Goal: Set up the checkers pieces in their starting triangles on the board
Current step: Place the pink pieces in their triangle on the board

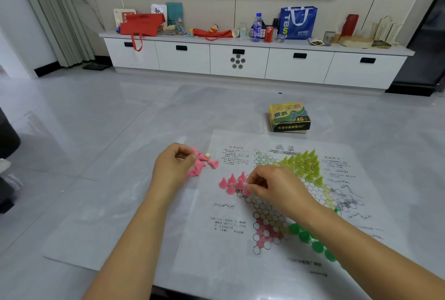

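Note:
A thin plastic checkers board sheet point(272, 258) lies on the glossy table. Several pink cone pieces point(231, 183) stand upright in the board's left triangle. My right hand point(274, 185) pinches one pink piece point(246, 190) at the edge of that group. A loose pile of pink pieces point(203, 164) lies tipped over off the board's left edge; my left hand point(174, 167) rests on the pile with fingers closed on a pink piece. Yellow-green pieces point(304, 164) fill the upper triangle. Dark green pieces point(310, 239) stand in the lower right triangle, partly hidden by my right forearm.
The yellow game box point(290, 117) sits on the table beyond the board's top edge. Behind it is open floor and a white TV cabinet point(240, 61) cluttered with bags and bottles. A dark object point(7, 145) is at the left edge.

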A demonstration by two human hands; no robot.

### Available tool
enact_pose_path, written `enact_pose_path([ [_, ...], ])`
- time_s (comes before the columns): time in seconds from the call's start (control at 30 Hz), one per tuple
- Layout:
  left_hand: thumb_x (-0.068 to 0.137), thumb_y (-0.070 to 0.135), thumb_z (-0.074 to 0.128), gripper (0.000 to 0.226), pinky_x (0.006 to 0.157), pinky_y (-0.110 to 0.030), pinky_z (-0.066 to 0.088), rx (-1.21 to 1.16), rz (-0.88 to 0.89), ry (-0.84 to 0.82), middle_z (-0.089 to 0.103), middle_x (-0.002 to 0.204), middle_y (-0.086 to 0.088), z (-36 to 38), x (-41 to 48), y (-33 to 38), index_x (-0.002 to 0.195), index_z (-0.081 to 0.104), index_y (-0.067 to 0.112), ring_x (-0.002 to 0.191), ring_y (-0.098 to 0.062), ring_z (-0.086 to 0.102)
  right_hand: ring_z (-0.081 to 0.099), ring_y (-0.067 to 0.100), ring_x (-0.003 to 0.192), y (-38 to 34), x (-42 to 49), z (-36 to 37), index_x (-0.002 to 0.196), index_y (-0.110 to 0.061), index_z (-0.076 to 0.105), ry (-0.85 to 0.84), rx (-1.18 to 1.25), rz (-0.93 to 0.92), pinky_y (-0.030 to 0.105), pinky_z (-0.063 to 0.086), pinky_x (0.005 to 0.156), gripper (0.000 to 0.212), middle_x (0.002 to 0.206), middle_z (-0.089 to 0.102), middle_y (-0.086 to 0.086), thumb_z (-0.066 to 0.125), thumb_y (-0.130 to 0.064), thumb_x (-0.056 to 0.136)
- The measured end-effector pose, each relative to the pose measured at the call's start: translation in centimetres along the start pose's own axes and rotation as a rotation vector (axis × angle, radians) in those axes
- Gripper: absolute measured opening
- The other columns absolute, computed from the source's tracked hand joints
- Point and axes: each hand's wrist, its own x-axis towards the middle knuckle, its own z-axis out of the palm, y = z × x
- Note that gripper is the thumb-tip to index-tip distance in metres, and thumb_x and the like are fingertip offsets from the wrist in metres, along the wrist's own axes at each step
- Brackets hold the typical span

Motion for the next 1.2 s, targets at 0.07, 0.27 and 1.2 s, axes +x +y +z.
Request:
enact_pose_path([
  [0.07, 0.078, 0.008, 0.063, 0.008, 0.064, -0.028, 0.038, 0.220, 0.004, -0.007, 0.059, 0.082, -0.003, -0.2, 0.3, -0.8, 0.078, 0.060, 0.015, 0.074, -0.019, 0.050, 0.059, 0.011, 0.081, 0.0, -0.1, 0.3, 0.087, -0.020, 0.065, 0.000, -0.032, 0.000, 0.032, 0.051, 0.076, 0.008, 0.089, 0.068, -0.005, 0.061, -0.026, 0.084],
  [0.27, 0.077, 0.017, 0.067, 0.023, 0.072, -0.025, 0.035, 0.499, -0.042, -0.089, 0.051, 0.098, -0.005, -0.5, 0.4, -1.5, 0.099, 0.061, 0.012, 0.088, -0.022, 0.052, 0.053, 0.007, 0.080, -0.2, -0.1, 0.9, 0.090, -0.021, 0.064, -0.004, -0.050, 0.001, 0.027, 0.047, 0.074, 0.010, 0.084, 0.060, -0.011, 0.060, -0.028, 0.085],
  [1.2, 0.080, 0.011, 0.060, 0.011, 0.073, -0.033, 0.042, 0.687, -0.023, -0.135, 0.053, 0.100, -0.007, -0.5, 0.4, -1.8, 0.086, 0.052, 0.016, 0.086, -0.024, 0.053, 0.057, 0.012, 0.089, -0.4, 0.5, 2.2, 0.091, -0.022, 0.062, 0.038, -0.144, -0.026, 0.026, 0.042, 0.069, 0.010, 0.097, 0.065, -0.008, 0.056, -0.029, 0.086],
])
